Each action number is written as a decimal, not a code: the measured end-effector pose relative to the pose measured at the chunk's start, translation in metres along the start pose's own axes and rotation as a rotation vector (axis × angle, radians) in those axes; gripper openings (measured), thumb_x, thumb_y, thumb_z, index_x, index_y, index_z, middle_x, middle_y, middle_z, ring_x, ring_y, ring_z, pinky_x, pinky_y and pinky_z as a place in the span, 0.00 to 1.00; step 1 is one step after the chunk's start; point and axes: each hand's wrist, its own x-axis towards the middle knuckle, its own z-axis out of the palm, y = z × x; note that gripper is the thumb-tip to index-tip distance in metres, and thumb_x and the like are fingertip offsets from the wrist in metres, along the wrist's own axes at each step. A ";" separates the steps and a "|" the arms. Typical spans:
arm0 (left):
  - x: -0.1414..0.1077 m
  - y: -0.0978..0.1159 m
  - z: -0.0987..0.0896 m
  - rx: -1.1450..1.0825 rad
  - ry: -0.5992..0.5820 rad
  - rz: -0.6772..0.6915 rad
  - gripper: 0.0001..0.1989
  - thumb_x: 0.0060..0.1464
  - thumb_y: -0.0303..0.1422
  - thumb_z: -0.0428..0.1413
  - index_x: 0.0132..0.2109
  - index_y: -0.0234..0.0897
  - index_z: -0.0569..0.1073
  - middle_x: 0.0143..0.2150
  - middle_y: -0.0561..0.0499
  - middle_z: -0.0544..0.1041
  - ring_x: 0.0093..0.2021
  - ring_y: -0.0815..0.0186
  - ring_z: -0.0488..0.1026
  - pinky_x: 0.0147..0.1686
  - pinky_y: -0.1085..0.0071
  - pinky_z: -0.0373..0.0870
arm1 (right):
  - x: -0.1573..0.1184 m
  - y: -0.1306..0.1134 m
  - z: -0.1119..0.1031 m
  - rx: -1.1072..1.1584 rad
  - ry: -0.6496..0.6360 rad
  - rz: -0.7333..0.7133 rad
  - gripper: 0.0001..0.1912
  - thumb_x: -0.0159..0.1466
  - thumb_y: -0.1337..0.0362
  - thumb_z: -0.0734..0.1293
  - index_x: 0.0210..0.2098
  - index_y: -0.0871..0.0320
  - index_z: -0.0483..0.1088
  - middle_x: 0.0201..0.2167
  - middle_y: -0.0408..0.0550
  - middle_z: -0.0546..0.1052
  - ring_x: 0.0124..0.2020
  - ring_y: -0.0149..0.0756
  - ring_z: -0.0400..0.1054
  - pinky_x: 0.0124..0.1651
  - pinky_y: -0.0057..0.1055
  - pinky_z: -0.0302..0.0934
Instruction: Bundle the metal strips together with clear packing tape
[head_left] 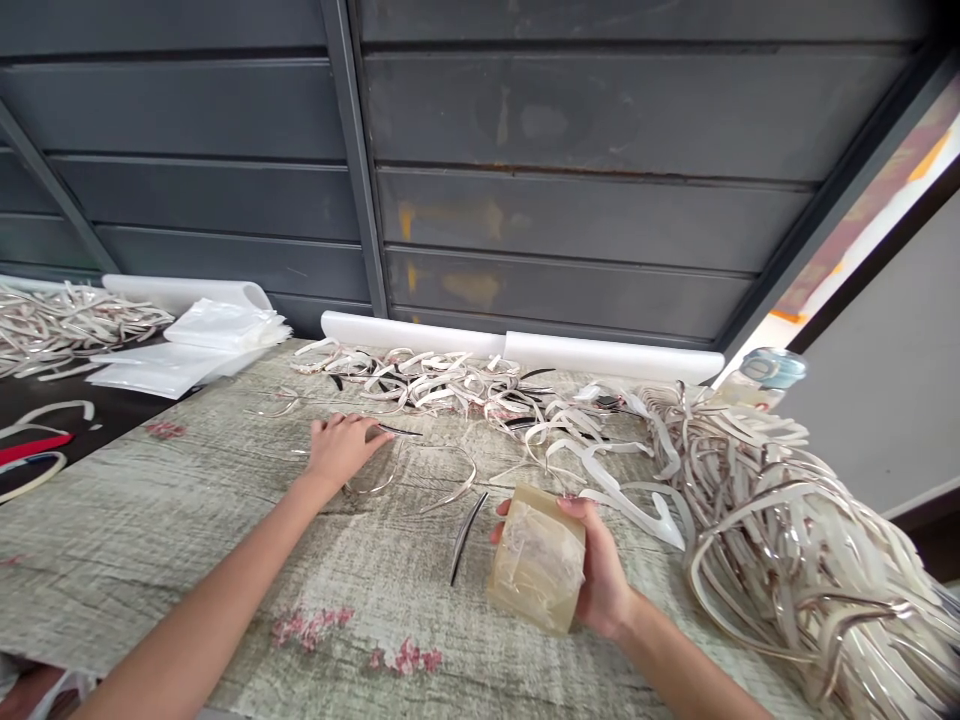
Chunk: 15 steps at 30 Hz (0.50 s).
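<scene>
- Yellowish block (pixel 538 560) sits in my right hand (pixel 600 570), near and a little right of centre; I cannot tell whether it also rests on the table covering (pixel 187 510). My grip is wide around it, thumb over its right edge, fingertips showing at its left side. Crinkled clear film shows on its face.
- Just left of the block lies a dark curved strip (pixel 469 538), apart from it.
- On the right, a large heap of pale bands (pixel 817 530) with shiny edges spreads from near to far.
- Farther off, left of centre, my left hand (pixel 341 450) has bent fingers and its thumb beside a thin dark strip (pixel 405 432); I cannot tell whether they close on it.
- Right of that hand lie thin clear loops (pixel 454 480).
- Beyond both hands, a tangle of white strips (pixel 442 380) runs across the covering.
- On the far left, white sheets (pixel 202 340) lie beside another pale heap (pixel 67 320).
- Farthest back, a white roll (pixel 611 357) lies along the dark panelled wall (pixel 570 120).
</scene>
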 end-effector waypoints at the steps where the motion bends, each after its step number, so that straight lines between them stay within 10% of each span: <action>1: 0.000 0.000 0.000 -0.015 -0.006 -0.002 0.20 0.58 0.51 0.51 0.45 0.44 0.78 0.50 0.44 0.79 0.55 0.45 0.68 0.51 0.53 0.57 | 0.000 0.000 0.000 -0.005 -0.003 0.002 0.28 0.58 0.46 0.58 0.45 0.60 0.72 0.42 0.56 0.77 0.39 0.44 0.70 0.45 0.40 0.62; 8: 0.004 -0.006 -0.005 -0.114 -0.063 -0.082 0.24 0.52 0.57 0.53 0.43 0.43 0.76 0.40 0.42 0.81 0.48 0.46 0.73 0.52 0.51 0.58 | 0.001 -0.001 -0.001 0.000 -0.027 0.004 0.28 0.59 0.46 0.57 0.46 0.60 0.71 0.42 0.56 0.77 0.39 0.44 0.70 0.45 0.40 0.62; 15: 0.009 -0.014 0.001 -0.197 -0.099 -0.158 0.28 0.50 0.59 0.53 0.48 0.44 0.75 0.53 0.40 0.76 0.56 0.40 0.68 0.53 0.44 0.60 | -0.001 0.000 -0.001 0.026 -0.007 0.018 0.28 0.58 0.46 0.58 0.46 0.60 0.72 0.41 0.56 0.77 0.39 0.44 0.71 0.46 0.41 0.62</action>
